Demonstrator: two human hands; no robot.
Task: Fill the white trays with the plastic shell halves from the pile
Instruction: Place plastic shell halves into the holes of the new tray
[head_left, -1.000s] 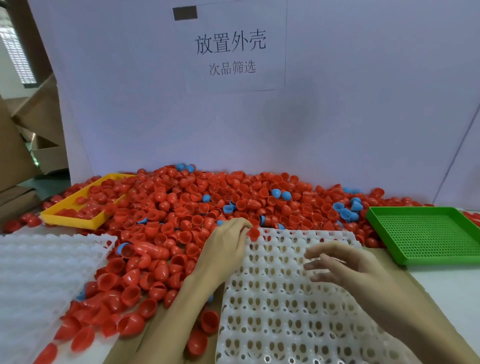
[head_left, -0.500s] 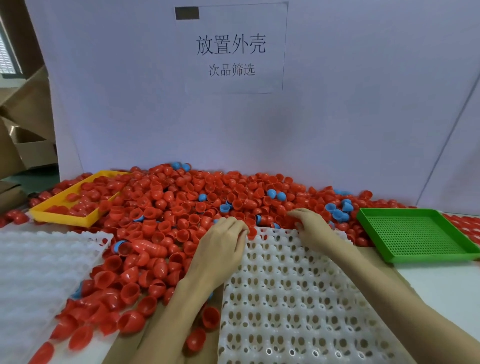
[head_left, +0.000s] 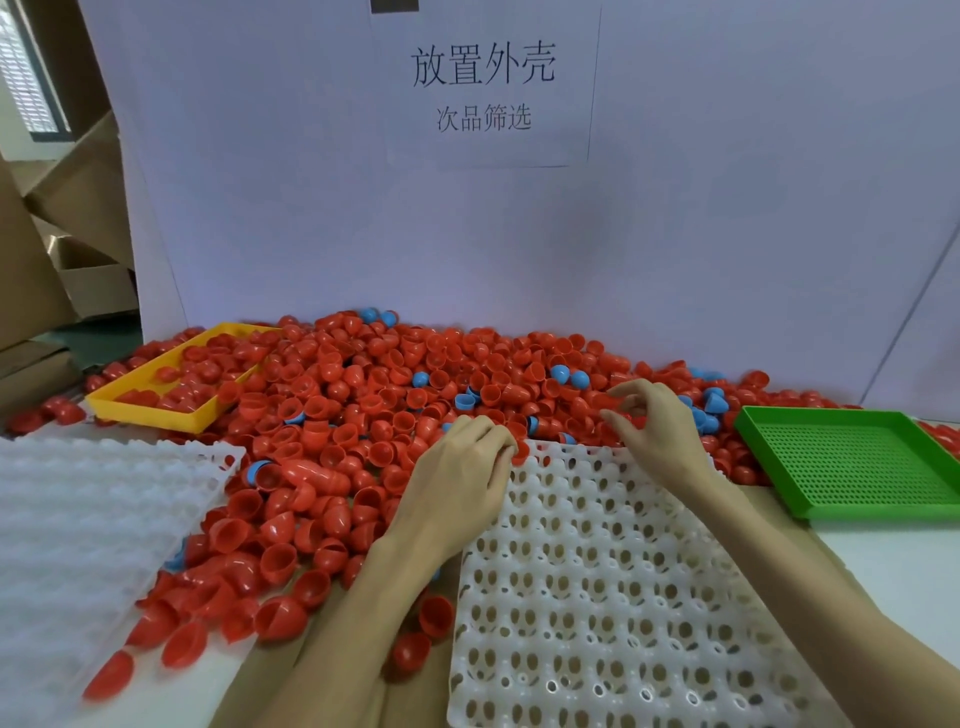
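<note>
- Over at the desk's left edge lies a stack of white trays (head_left: 88, 525), its pockets unfilled.
- Behind it, a yellow tray (head_left: 150, 410) holds some red shells.
- Across the back edge sprawls the pile of red shell halves (head_left: 363, 415), with a few blue ones mixed in.
- Her left hand (head_left: 457, 483) rests at the far left corner of the front white tray (head_left: 613, 597), fingers curled over a red shell there; whether it grips one, I cannot tell.
- Her right hand (head_left: 654, 431) hovers above the pile's edge, fingertips bent, pinching nothing I can see.
- At the right edge sits a green tray (head_left: 852, 462).
</note>
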